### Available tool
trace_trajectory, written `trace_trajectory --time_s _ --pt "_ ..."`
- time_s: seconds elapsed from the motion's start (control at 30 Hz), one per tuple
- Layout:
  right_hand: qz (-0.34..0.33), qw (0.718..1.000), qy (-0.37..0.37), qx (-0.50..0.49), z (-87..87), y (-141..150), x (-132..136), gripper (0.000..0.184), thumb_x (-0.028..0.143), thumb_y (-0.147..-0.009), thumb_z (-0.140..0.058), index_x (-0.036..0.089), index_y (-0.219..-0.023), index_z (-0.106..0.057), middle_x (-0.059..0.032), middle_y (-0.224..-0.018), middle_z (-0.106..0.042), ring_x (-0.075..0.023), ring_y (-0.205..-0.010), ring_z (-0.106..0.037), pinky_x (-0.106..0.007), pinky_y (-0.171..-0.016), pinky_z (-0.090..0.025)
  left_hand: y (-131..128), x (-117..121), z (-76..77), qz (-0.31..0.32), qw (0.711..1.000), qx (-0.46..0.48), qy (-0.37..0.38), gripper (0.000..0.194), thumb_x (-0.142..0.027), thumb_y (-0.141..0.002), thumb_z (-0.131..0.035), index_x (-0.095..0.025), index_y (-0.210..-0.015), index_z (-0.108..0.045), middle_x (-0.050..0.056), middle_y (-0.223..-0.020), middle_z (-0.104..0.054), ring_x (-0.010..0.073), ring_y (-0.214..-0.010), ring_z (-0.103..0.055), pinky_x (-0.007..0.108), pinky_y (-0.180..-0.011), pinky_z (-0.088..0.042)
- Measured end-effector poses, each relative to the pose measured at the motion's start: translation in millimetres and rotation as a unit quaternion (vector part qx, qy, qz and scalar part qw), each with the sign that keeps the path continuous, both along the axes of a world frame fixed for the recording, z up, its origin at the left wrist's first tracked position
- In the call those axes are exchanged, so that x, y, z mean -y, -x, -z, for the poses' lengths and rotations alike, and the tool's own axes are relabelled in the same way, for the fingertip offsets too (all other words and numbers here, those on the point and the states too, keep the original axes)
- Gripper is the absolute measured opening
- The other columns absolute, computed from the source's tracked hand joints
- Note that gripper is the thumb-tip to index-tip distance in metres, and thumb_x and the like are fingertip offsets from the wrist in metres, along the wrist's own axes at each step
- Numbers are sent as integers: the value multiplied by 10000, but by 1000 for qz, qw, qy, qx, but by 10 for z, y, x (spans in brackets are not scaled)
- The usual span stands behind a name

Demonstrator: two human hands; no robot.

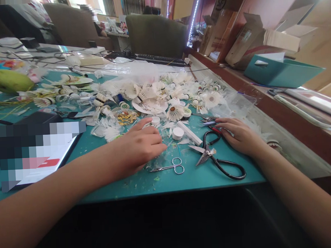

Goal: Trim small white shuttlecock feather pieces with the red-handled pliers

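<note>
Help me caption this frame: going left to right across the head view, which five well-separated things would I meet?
Lit screen → left hand → round white container → black-handled scissors → teal box.

Black-handled scissors (pixel 210 152): lying flat on the teal desk (pixel 168 186), blades spread, tips pointing left. Red-handled tool (pixel 216 130): just beside the upper scissor loop, partly hidden. White round container (pixel 178 133): low, cylindrical, left of the loop.

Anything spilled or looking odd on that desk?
Yes: green crumbs litter the teal surface near the small silver scissors, and the black-handled shears lie with blades spread open, pointing toward the left hand.
</note>
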State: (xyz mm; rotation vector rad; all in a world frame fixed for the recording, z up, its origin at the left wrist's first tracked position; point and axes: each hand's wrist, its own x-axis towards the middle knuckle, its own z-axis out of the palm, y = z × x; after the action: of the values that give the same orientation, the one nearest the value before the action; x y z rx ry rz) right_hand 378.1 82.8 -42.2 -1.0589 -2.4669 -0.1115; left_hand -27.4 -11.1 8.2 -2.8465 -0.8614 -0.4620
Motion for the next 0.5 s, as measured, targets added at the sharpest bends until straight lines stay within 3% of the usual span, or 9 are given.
trace_trajectory --time_s 0.1,0.27,0.37,0.5 --pt "-2 1000 -2 -2 1 4 -2 294 277 -1039 -486 268 -1210 -725 -117 -1314 -731 -330 -1249 -680 -568 -1052 -549 24 1 -103 -6 1000 0 -6 331 -5 -907 -512 -186 -1049 -750 61 -975 -704 236 -1002 -635 562 -1253 -290" --pt "-2 1000 -2 -3 3 7 0 299 280 -1039 -484 278 -1216 -725 -113 -1307 -733 -331 -1241 -683 -568 -1047 -553 82 -33 -217 -53 995 4 -88 302 -72 -975 -471 -161 -951 -759 85 -951 -682 259 -990 -619 596 -1204 -349" --pt "-3 1000 -1 -6 1 3 1 306 282 -1035 -489 275 -1218 -733 -118 -1311 -731 -338 -1239 -682 -569 -1049 -553 134 -90 -244 -51 991 35 -120 259 -90 -988 -501 -166 -1008 -748 87 -985 -687 245 -964 -618 539 -1145 -417" --pt "-4 1000 -2 -6 0 -5 -1 307 278 -1030 -493 284 -1213 -739 -112 -1308 -732 -342 -1232 -684 -572 -1041 -558 200 -171 -257 -28 986 109 -123 196 -132 -994 -560 -169 -1059 -742 82 -989 -712 242 -899 -648 433 -881 -520"
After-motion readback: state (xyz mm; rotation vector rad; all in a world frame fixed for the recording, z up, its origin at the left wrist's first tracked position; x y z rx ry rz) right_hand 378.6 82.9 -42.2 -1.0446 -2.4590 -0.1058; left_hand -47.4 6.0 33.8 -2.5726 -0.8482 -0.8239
